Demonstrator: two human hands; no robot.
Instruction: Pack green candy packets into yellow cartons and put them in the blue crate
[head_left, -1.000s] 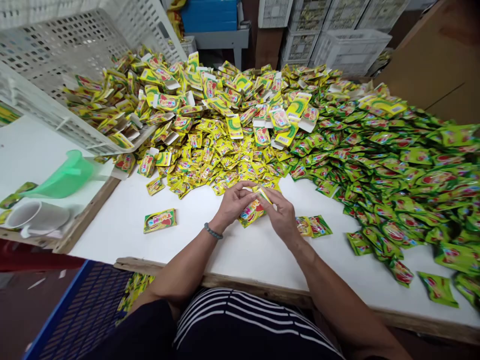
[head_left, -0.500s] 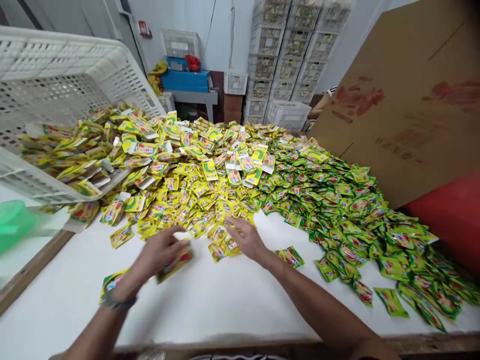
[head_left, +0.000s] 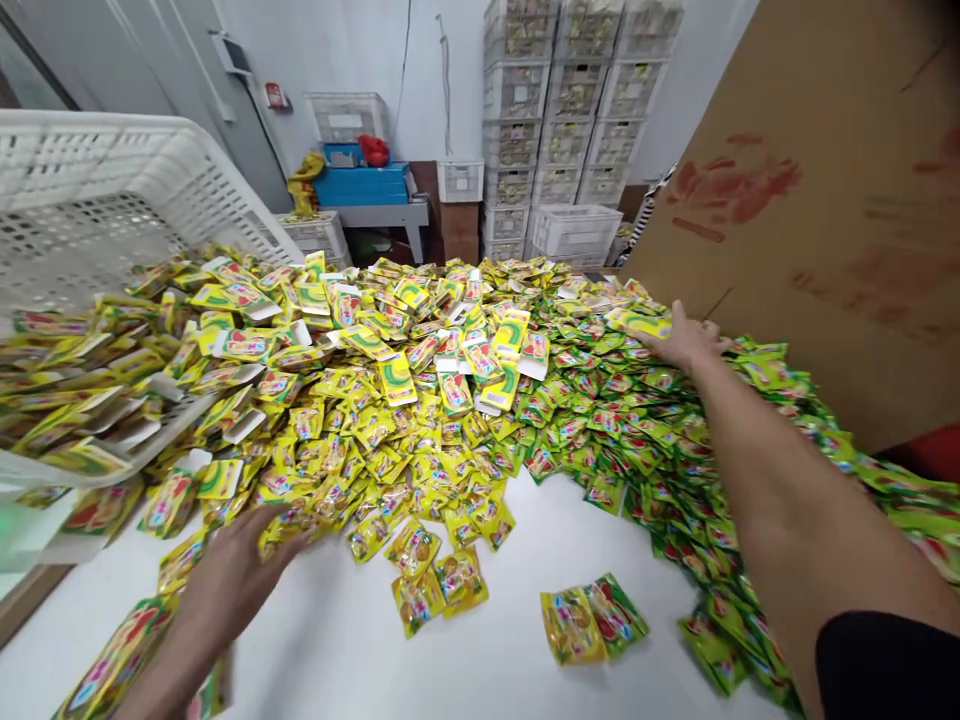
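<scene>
Foil sachets [head_left: 390, 400] heaped, white table [head_left: 322, 640], stacked plastic crates [head_left: 517, 130] behind

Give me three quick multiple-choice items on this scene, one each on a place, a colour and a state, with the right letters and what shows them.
1. Where is the right hand?
A. Inside a bucket
B. On the heap of shiny green sachets
C. Under the table

2. What colour is the lattice-walled plastic crate tipped over the heap of yellow sachets?
A. Blue
B. White
C. Red

3. How does the brown cardboard sheet stand?
A. Flat under the sachets
B. Rolled up
C. Slanting up beyond the green sachets

1 B: its fingers lie on the sachets.
2 B: its walls show white.
3 C: it rises at the right, behind the heap.
</scene>
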